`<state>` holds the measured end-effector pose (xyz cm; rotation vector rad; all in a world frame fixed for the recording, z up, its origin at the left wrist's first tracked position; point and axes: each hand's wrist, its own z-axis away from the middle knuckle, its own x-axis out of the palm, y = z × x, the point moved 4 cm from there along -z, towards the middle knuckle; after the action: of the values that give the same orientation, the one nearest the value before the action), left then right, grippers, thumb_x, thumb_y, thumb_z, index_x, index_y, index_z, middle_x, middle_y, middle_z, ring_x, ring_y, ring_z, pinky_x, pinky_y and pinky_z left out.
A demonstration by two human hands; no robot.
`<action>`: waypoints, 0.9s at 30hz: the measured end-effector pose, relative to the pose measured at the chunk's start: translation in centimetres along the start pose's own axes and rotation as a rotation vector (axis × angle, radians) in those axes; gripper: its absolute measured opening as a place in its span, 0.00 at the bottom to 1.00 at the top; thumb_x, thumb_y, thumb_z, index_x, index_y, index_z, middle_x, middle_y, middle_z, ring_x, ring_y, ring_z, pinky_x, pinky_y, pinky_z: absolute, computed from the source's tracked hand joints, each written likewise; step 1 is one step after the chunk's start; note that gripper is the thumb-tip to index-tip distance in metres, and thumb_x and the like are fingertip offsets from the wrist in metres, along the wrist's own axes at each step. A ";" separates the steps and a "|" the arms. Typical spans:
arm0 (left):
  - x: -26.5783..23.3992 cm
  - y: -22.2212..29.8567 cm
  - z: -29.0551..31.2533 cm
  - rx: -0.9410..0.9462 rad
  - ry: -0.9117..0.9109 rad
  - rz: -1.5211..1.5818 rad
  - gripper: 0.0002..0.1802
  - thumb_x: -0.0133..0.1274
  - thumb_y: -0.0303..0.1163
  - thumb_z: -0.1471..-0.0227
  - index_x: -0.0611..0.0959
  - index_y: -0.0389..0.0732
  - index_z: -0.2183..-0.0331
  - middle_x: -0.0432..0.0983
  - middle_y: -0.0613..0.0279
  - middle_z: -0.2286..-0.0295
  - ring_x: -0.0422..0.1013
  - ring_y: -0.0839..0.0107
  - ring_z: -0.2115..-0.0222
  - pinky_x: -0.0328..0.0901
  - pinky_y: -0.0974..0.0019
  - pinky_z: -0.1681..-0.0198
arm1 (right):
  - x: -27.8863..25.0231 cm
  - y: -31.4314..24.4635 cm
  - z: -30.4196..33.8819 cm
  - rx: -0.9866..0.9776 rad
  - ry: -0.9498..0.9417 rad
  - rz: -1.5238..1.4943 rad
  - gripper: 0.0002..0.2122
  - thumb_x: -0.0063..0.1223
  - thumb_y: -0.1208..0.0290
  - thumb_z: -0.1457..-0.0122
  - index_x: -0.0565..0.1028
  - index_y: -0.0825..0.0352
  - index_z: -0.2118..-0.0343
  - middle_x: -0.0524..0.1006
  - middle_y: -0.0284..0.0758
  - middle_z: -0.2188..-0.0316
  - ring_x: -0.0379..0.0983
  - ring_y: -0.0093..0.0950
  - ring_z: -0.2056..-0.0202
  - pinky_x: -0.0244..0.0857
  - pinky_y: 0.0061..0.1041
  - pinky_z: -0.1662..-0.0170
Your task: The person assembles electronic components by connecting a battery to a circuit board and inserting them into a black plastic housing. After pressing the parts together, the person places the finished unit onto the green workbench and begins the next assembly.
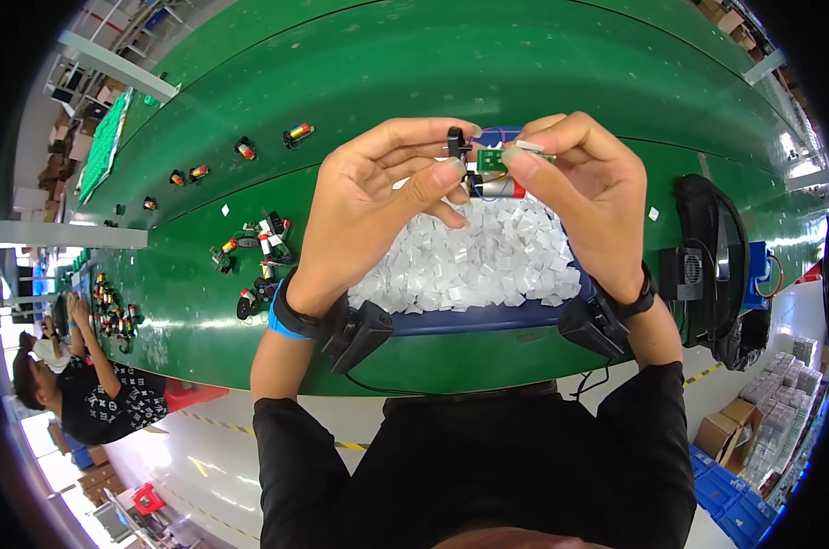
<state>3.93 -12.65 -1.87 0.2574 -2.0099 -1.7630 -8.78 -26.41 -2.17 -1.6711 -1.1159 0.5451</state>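
Above a blue tray (474, 322) heaped with small white squares (483, 261), both my hands hold parts of one wired assembly. My left hand (382, 183) is closed, pinching a small black plastic part (457, 144) between thumb and fingers. With thumb and index finger my right hand (588, 169) grips a small green circuit board (489, 160), and a small white piece (529, 145) shows at its fingertips. Just below the board is a silver and red cylinder (501, 188) with thin wires, partly hidden by the right thumb.
More wired assemblies lie in a cluster (266, 242) left of the tray, and several in a row (245, 148) farther back. A black bag (712, 247) and a black box with a fan grille (682, 274) stand at right. Another person (85, 389) works at far left.
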 end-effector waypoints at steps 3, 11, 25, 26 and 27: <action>0.0 0.0 0.1 0.010 0.009 -0.012 0.20 0.58 0.26 0.45 0.76 0.27 0.52 0.77 0.48 0.59 0.76 0.69 0.66 0.77 0.65 0.65 | 0.1 0.1 0.0 0.044 0.020 0.012 0.05 0.62 0.77 0.44 0.77 0.72 0.67 0.81 0.36 0.67 0.77 0.20 0.65 0.70 0.21 0.57; 0.1 0.2 0.3 0.012 0.008 -0.001 0.20 0.58 0.25 0.45 0.76 0.27 0.52 0.77 0.47 0.60 0.77 0.67 0.65 0.78 0.64 0.63 | 0.3 0.2 0.3 0.064 -0.058 0.041 0.04 0.56 0.83 0.42 0.74 0.72 0.65 0.76 0.36 0.64 0.73 0.20 0.64 0.68 0.19 0.59; 0.0 0.2 0.3 0.017 0.011 -0.029 0.19 0.59 0.24 0.46 0.76 0.27 0.53 0.77 0.47 0.59 0.78 0.66 0.64 0.78 0.63 0.62 | 0.2 0.7 0.3 0.118 -0.015 0.002 0.05 0.61 0.78 0.43 0.77 0.72 0.66 0.80 0.35 0.67 0.77 0.21 0.63 0.70 0.21 0.57; -0.1 0.2 0.3 0.019 0.011 -0.030 0.19 0.59 0.24 0.46 0.76 0.27 0.53 0.77 0.47 0.59 0.78 0.66 0.64 0.78 0.63 0.62 | 0.1 0.7 0.2 0.109 -0.009 0.007 0.06 0.63 0.76 0.44 0.79 0.72 0.66 0.82 0.35 0.68 0.78 0.21 0.64 0.70 0.21 0.57; -0.2 0.1 0.3 0.043 0.017 -0.054 0.19 0.60 0.23 0.47 0.77 0.27 0.54 0.77 0.47 0.59 0.78 0.65 0.64 0.78 0.64 0.62 | 0.0 0.6 0.1 0.107 -0.009 0.007 0.06 0.63 0.76 0.44 0.79 0.72 0.66 0.82 0.35 0.68 0.78 0.21 0.64 0.70 0.21 0.57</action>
<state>3.99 -12.26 -1.84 0.3422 -2.0484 -1.7457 -8.61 -26.44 -2.75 -1.5822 -1.0691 0.6073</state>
